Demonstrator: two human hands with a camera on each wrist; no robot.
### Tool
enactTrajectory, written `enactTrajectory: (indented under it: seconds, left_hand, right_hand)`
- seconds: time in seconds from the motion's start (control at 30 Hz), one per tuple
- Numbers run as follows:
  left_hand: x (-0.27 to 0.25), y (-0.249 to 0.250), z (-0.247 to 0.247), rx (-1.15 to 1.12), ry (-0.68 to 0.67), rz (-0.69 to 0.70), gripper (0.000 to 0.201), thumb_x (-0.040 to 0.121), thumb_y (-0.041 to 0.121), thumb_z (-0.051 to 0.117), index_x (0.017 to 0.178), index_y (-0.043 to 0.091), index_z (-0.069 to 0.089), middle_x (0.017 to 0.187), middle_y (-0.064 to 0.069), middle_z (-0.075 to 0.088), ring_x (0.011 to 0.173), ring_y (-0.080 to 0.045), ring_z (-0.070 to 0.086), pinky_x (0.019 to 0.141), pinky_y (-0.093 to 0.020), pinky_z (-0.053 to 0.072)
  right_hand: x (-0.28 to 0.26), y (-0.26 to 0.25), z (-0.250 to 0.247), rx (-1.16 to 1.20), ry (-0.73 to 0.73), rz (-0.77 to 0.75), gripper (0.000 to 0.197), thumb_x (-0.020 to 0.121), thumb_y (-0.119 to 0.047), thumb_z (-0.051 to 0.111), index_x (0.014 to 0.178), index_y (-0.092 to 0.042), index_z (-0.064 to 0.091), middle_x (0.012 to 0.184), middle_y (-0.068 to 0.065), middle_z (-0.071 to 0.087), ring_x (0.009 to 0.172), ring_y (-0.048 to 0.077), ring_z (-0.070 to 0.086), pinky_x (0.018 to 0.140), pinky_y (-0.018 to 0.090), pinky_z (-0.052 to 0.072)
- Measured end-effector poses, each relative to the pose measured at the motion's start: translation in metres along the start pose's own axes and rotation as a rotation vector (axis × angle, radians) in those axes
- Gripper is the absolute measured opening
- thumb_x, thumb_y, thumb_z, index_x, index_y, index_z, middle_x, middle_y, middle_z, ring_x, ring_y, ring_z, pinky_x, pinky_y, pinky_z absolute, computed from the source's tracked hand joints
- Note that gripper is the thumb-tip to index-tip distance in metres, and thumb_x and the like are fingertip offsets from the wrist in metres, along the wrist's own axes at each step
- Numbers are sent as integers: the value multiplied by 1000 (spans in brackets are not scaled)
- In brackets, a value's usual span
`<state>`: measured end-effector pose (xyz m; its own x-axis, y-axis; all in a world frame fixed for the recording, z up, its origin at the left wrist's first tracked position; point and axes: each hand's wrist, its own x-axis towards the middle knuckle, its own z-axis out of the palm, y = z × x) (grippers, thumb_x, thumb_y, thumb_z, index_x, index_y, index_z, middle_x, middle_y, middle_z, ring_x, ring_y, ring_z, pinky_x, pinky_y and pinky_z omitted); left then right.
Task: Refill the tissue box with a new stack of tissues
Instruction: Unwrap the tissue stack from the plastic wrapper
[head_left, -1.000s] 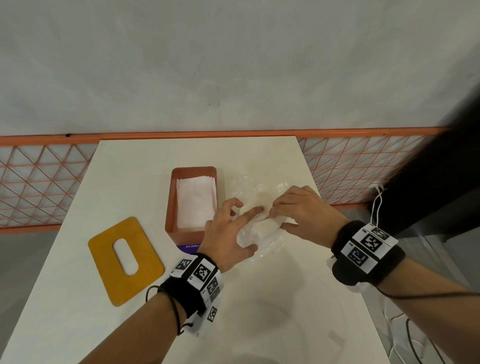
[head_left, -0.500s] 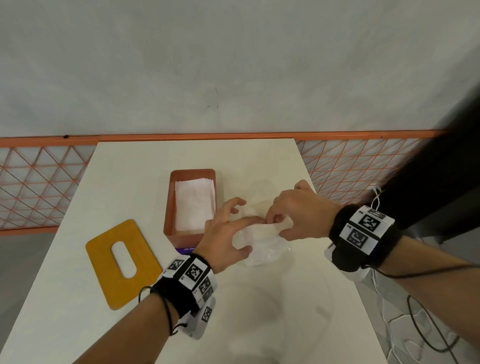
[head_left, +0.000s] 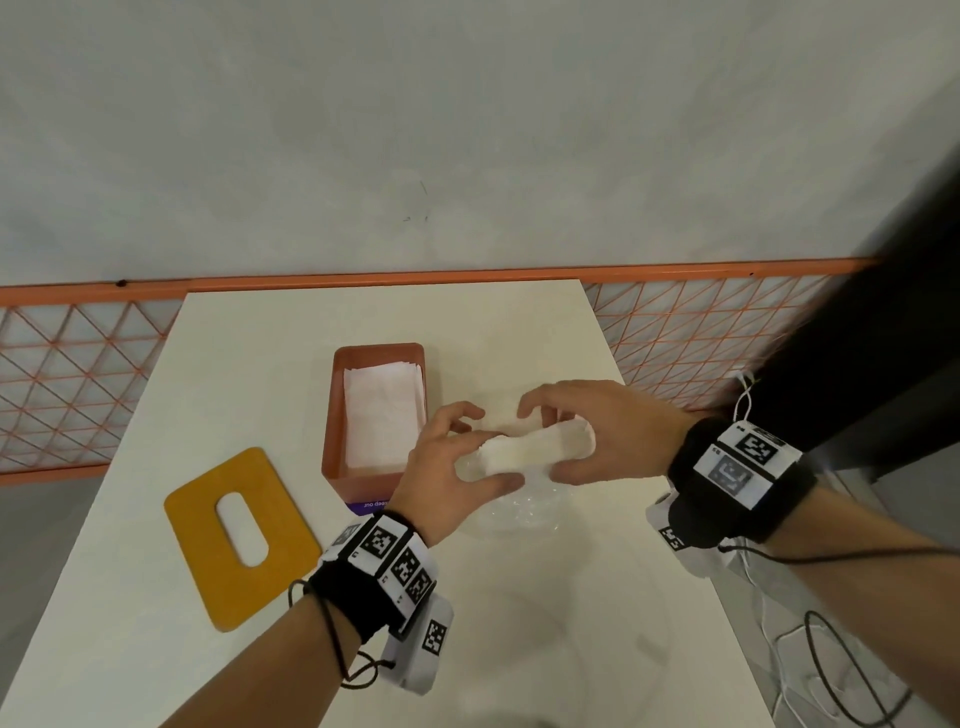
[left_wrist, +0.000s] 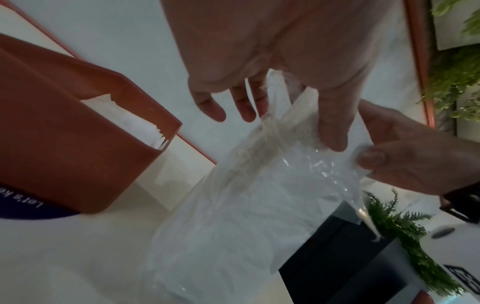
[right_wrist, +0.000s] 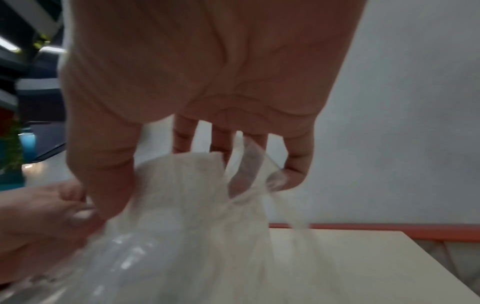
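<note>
An open orange tissue box (head_left: 332, 457) stands mid-table with white tissues (head_left: 382, 415) inside. Its yellow lid (head_left: 208, 566), with an oval slot, lies flat to the left. Just right of the box, both hands hold up a white tissue stack (head_left: 519, 454) in a clear plastic wrapper (head_left: 519, 514). My left hand (head_left: 480, 449) grips its near left end, thumb underneath. My right hand (head_left: 550, 439) grips the right end. The wrist views show both thumbs pinching the crinkled wrapper (left_wrist: 259, 195), which hangs down around the stack (right_wrist: 182, 205).
The cream table (head_left: 493, 623) ends close to the right of the hands. An orange mesh fence (head_left: 78, 374) runs behind it below a grey wall. Cables (head_left: 831, 670) lie on the floor at the right.
Both hands have raised the wrapped stack off the table and drawn nearer. The stack now bends between them, with the wrapper sagging below. The box and lid stayed put.
</note>
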<state>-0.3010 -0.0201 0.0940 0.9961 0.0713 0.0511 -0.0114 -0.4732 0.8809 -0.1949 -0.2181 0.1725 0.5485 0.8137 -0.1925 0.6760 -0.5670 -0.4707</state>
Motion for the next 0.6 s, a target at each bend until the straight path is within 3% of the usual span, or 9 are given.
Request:
enactTrajectory:
  seconds: [0.07, 0.17, 0.23, 0.3, 0.4, 0.5, 0.6]
  left_hand:
    - [-3, 0, -1, -52, 5, 11, 38, 68, 38, 85, 101, 48, 68, 124, 14, 44, 113, -11, 48, 101, -23, 40]
    - [-6, 5, -1, -134, 23, 31, 38, 69, 30, 86, 101, 43, 70, 121, 15, 47, 111, -5, 51, 96, -15, 37]
    - [-6, 9, -2, -164, 29, 30, 39, 70, 28, 86, 101, 44, 69, 116, 19, 54, 110, -1, 54, 93, -19, 41]
    - [-7, 11, -4, -150, 9, 15, 47, 69, 30, 86, 104, 51, 63, 114, 26, 58, 113, 1, 54, 98, -24, 42]
    - [-7, 13, -7, -96, 2, -85, 59, 65, 34, 88, 109, 53, 53, 108, 31, 56, 114, -2, 51, 102, -23, 38]
    - [-4, 15, -9, -67, 18, -108, 53, 70, 31, 85, 107, 52, 54, 106, 38, 46, 114, -3, 47, 106, -27, 37]
    - [-5, 16, -10, -81, 20, -108, 41, 72, 35, 83, 95, 56, 57, 107, 29, 51, 110, -3, 50, 108, -33, 41]
  right_hand:
    - [-5, 6, 3, 99, 50, 61, 55, 69, -33, 81, 117, -34, 53, 95, -13, 61, 88, 2, 58, 71, 12, 42]
    - [-8, 13, 6, 197, 91, 113, 48, 63, -27, 86, 104, -32, 60, 94, -13, 66, 82, -5, 58, 68, 11, 45]
    - [-10, 15, 7, 221, 112, 136, 42, 62, -26, 87, 96, -35, 64, 94, -13, 68, 81, -3, 59, 68, 13, 46]
    - [-12, 17, 8, 260, 151, 146, 37, 63, -24, 88, 92, -35, 68, 94, -14, 70, 84, -2, 60, 69, 14, 45]
    - [-15, 18, 12, 420, 224, 152, 35, 66, -22, 88, 96, -30, 71, 94, -13, 71, 89, 1, 62, 76, 22, 45]
    - [-17, 17, 18, 489, 275, 137, 40, 67, -36, 85, 102, -34, 67, 100, -16, 70, 98, 8, 62, 85, 37, 49]
    - [-20, 18, 24, 448, 263, 140, 52, 68, -34, 87, 113, -34, 62, 108, -19, 68, 106, 4, 61, 94, 32, 48]
